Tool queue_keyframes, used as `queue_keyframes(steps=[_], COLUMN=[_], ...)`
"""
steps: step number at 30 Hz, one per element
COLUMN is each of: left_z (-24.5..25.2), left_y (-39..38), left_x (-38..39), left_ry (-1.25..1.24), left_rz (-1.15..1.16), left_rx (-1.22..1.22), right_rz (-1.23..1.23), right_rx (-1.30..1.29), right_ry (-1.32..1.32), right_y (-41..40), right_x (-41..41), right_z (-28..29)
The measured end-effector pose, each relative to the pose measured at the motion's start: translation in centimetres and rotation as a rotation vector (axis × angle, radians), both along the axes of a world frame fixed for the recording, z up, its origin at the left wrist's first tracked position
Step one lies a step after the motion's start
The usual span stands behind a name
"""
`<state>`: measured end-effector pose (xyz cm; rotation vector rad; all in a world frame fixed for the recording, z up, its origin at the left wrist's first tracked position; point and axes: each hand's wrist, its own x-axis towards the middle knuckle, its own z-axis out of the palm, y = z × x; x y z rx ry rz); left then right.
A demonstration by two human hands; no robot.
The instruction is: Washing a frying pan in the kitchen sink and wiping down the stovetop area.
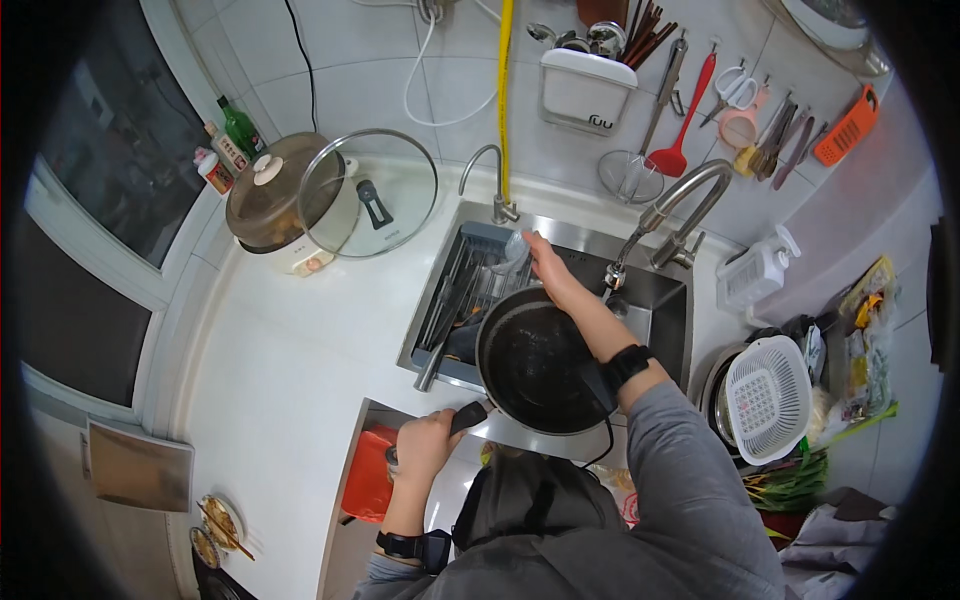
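Note:
My left hand [426, 444] is closed around the black handle of a dark frying pan [536, 360], which is held over the front of the stainless steel sink [585, 234]. The pan's inside looks wet. Beyond the pan, my right hand [549, 266] reaches over the sink's left part, its fingertips at a crumpled clear plastic piece [513, 251]; whether they grip it is unclear. Beneath them a grey drying rack [480, 232] holds utensils, partly hidden by the pan. The curved faucet [660, 206] stands right of my right hand.
A glass lid [409, 225] leans against an electric pot [259, 214] at the back left. A small tap [499, 206] rises behind the sink. A soap dispenser [756, 271] and a white plastic basket [765, 397] stand right. A red bag [367, 476] hangs below the counter. Utensils hang on the wall.

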<state>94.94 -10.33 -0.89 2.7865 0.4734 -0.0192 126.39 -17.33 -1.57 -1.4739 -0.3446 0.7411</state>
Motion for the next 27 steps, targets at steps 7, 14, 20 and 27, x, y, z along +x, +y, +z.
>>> queue_keyframes(steps=[7,14,20,27], left_z=[-0.8,-1.5,-2.1,-1.2], left_y=[0.5,0.9,0.4,-1.4], left_x=[-0.6,-0.4,0.2,0.6], left_ry=[0.005,0.045,0.242,0.234], left_rz=[0.012,0.006,0.048,0.095], left_rx=[-0.037,-0.063,-0.069,-0.095], right_rz=[-0.095,-0.233,-0.354,-0.196], right_rx=[-0.022,-0.014,-0.055,0.055], right_ry=[0.039,-0.127,-0.112,0.104], right_y=[0.5,-2.2,-7.0,-11.8], right_x=[-0.6,-2.8,-5.1,-10.4], right_z=[-4.3,-4.1,-2.1,2.3])
